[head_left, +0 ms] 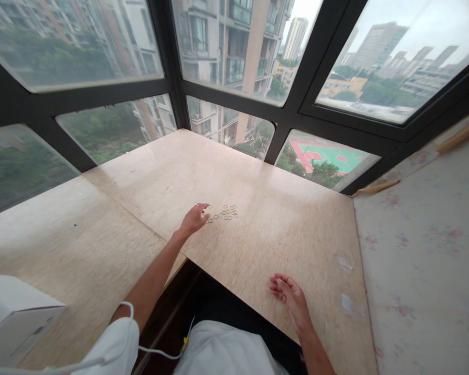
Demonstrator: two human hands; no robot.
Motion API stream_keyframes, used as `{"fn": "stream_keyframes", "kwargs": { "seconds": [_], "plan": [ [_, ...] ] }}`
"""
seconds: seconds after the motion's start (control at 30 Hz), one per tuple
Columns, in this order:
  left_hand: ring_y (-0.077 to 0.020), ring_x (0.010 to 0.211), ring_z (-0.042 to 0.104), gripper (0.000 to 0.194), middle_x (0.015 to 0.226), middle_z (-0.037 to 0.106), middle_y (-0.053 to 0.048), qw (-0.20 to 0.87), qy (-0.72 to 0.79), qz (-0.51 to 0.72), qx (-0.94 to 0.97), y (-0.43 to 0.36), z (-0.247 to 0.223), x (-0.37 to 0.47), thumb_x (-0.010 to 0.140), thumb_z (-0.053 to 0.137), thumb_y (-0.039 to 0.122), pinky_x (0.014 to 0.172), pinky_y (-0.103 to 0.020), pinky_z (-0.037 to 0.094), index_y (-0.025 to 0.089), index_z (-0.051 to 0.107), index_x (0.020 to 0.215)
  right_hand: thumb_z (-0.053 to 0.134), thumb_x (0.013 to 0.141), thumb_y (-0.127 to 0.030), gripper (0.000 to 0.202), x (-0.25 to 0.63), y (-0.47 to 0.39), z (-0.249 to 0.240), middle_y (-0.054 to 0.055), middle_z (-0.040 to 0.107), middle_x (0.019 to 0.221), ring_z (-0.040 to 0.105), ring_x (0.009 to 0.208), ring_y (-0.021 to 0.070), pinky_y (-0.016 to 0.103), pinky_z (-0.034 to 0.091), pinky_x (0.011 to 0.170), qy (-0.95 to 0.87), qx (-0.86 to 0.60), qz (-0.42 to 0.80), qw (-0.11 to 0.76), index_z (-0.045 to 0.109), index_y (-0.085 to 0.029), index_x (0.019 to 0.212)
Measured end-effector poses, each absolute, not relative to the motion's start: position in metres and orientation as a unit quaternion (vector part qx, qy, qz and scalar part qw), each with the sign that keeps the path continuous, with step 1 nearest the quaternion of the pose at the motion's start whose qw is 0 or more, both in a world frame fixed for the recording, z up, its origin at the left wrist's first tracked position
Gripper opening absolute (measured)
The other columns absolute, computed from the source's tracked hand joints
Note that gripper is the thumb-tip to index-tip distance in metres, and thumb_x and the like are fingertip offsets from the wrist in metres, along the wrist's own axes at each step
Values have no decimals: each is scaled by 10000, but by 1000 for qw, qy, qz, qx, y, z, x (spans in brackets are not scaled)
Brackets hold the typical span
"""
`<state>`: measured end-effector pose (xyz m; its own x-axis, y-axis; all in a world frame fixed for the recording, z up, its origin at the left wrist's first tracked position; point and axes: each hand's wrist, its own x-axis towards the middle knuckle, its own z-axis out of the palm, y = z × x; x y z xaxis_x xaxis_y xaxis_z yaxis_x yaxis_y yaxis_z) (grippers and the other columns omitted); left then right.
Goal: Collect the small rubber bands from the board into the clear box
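A loose cluster of small thin rings [220, 214], several silvery or yellowish ones and a red ring [225, 206], lies flat on the beige stone-patterned ledge; their exact kind is too small to tell. My left hand [195, 217] reaches to the left side of this cluster, thumb and forefinger apart. Its fingertips are close to a ring at the upper left, and I cannot tell whether they touch it. Nearer to me on the right, my right hand [291, 296] hovers over or rests at the ledge's front edge, fingers loosely bent and holding nothing.
Dark-framed windows [275, 120] bound the ledge [281, 219] at the back. A flowered wall [422, 250] rises on the right, with clear plastic pieces [346, 302] beside it. A white box [23, 328] stands lower left. A white cable [160, 351] crosses near my left arm.
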<state>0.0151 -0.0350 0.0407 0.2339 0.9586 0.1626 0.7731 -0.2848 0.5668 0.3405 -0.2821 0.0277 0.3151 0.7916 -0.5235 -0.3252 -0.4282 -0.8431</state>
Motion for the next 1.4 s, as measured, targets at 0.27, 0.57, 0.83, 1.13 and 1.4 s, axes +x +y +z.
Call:
{"fn": "stream_keyframes", "kwargs": {
  "seconds": [0.27, 0.57, 0.83, 1.13, 1.4],
  "plan": [
    [-303, 1096, 503, 610, 1143, 562, -158, 114, 624, 115, 765, -40, 35, 106, 785, 593, 546, 896, -383, 400, 148, 497, 1238, 799, 591, -481, 475, 339, -283, 28, 79, 722, 890, 669, 739, 193, 322, 530, 723, -181, -634, 557, 505, 671, -153, 910],
    [-255, 1031, 524, 195, 1049, 572, -139, 141, 616, 115, 767, -12, 22, 131, 875, 505, 261, 841, -341, 409, 149, 592, 1009, 801, 590, -481, 466, 338, -286, 30, 81, 724, 887, 667, 762, 197, 335, 526, 758, -170, -627, 548, 526, 677, -156, 900],
    [-201, 961, 564, 264, 963, 623, -91, 185, 554, 150, 798, -14, 19, 82, 810, 440, 63, 838, -312, 446, 169, 637, 950, 801, 577, -489, 482, 338, -285, 29, 82, 723, 879, 669, 742, 198, 336, 536, 738, -170, -627, 549, 525, 674, -153, 899],
    [-217, 1089, 541, 440, 1197, 563, -105, 156, 555, 247, 779, -21, 34, 30, 807, 467, 148, 947, -377, 449, 176, 502, 1245, 787, 610, -457, 432, 338, -281, 35, 76, 718, 893, 673, 724, 190, 320, 536, 714, -179, -634, 555, 508, 675, -164, 907],
    [-274, 1066, 519, 215, 1042, 578, -139, 131, 589, 153, 783, -52, 22, 58, 861, 521, 282, 917, -390, 427, 152, 619, 1003, 790, 600, -454, 432, 336, -279, 36, 71, 719, 862, 668, 683, 183, 313, 535, 670, -181, -646, 546, 502, 663, -158, 888]
  ]
}}
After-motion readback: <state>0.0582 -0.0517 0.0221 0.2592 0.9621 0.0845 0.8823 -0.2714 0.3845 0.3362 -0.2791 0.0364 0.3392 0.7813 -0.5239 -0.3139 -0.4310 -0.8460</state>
